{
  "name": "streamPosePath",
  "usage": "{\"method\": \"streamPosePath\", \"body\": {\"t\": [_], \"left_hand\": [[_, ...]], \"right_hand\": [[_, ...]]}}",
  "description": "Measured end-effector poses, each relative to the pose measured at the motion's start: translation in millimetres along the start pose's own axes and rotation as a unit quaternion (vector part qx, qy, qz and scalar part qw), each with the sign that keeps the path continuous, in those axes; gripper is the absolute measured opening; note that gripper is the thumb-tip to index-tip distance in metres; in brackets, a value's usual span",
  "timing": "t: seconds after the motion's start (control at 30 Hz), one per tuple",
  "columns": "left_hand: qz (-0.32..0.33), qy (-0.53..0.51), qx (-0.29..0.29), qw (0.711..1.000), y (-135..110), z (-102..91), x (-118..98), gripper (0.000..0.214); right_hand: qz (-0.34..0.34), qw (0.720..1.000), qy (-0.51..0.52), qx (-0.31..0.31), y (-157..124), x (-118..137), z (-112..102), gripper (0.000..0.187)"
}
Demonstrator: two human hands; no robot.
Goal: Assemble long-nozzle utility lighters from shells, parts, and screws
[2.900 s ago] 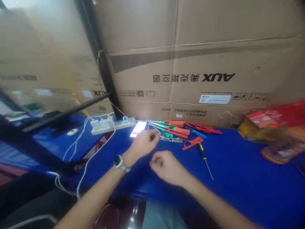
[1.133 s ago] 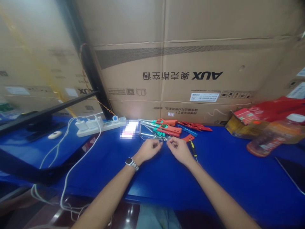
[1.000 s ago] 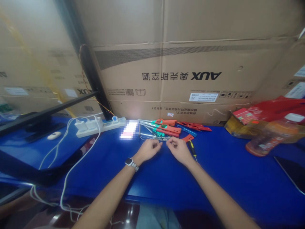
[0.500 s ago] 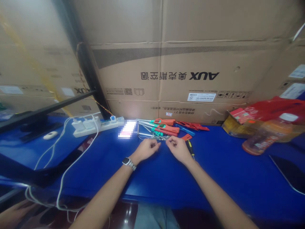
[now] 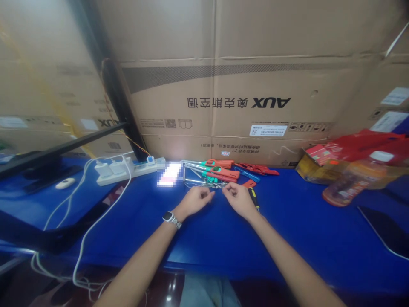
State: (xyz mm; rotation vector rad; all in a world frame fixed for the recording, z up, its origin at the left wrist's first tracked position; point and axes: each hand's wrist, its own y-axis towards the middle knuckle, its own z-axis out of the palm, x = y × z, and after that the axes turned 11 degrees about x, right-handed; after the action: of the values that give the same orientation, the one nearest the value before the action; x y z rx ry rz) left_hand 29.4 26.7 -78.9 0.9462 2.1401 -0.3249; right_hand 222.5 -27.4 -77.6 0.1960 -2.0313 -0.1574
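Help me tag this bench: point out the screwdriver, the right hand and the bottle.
Screwdriver [image 5: 254,197]: head view, on its black-and-yellow handle.
Right hand [image 5: 240,200]: head view, on its back.
Bottle [image 5: 354,181]: head view, mid-body, below the white cap.

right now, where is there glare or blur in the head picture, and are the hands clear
Head view: the screen is washed out white and pixelated, the floor shows glints; head view, left side: the carton looks hazy; head view, centre: left hand and right hand have clear outlines, but fine detail between them is unreadable.
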Motion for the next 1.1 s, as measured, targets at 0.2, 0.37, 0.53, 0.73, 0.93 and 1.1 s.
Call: {"method": "streamPosePath", "body": {"t": [0.2,0.37,0.53,0.73,0.93,1.1], "left_hand": [[-0.008,0.005,-0.004,1.000,0,-0.7,1,0.044],[-0.005,0.002,-0.005,1.000,2,-0.6,2,0.045],[-0.014,0.020,-0.026,0.999,4,-1.4,8,0.044],[-0.031,0.049,-0.042,0.997,4,-3.5,7,0.039],[-0.053,0.088,-0.053,0.993,1,-10.4,2,0.028],[-0.085,0.126,-0.057,0.987,0,-15.0,-1,0.020]], "right_hand": [[-0.002,1.000,-0.026,-0.017,1,-3,-3,0.026],[0.015,0.996,-0.080,-0.041,2,-3,-14,0.023],[0.051,0.974,-0.212,-0.055,9,5,-31,0.010],[0.020,0.924,-0.381,-0.016,27,13,-33,0.015],[0.031,0.910,-0.412,0.025,38,10,-29,0.019],[0.049,0.904,-0.423,0.035,33,11,-34,0.020]]}}
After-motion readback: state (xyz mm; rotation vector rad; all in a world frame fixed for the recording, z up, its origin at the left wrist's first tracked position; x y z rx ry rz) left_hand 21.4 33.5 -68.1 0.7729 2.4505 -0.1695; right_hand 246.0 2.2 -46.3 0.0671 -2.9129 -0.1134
